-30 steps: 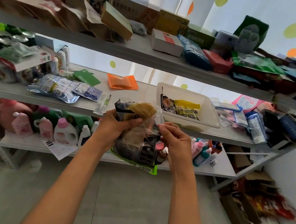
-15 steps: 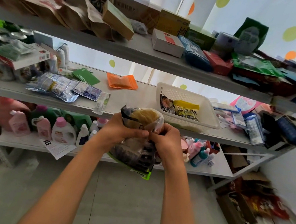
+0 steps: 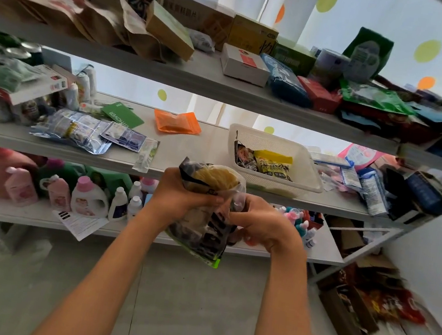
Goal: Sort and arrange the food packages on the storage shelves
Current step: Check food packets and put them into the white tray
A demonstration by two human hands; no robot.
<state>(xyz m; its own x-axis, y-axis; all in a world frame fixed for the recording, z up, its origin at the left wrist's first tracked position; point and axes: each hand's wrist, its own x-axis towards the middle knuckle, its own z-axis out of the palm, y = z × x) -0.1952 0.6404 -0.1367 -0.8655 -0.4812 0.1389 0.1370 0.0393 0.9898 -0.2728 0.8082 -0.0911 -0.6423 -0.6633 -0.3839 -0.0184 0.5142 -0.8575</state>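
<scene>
Crinkled clear-and-black plastic food bag (image 3: 208,210) with pale yellow contents showing at its top now sits bunched between both hands, held in the air in front of the middle grey metal shelf (image 3: 189,146). A second ago the hands were apart on it; the right hand (image 3: 263,225) has since closed in toward the left hand (image 3: 182,198), and both grips are curled round the bag's upper half, squeezing the loose plastic together. The bag has also risen a little toward the shelf edge. My reading is that the person is gathering it into a tidier bundle before setting it down (the white plastic mesh basket (image 3: 287,145) just beyond, already holding a yellow packet (image 3: 272,164) and a dark one, looks a likely home). Nothing has been placed yet.
</scene>
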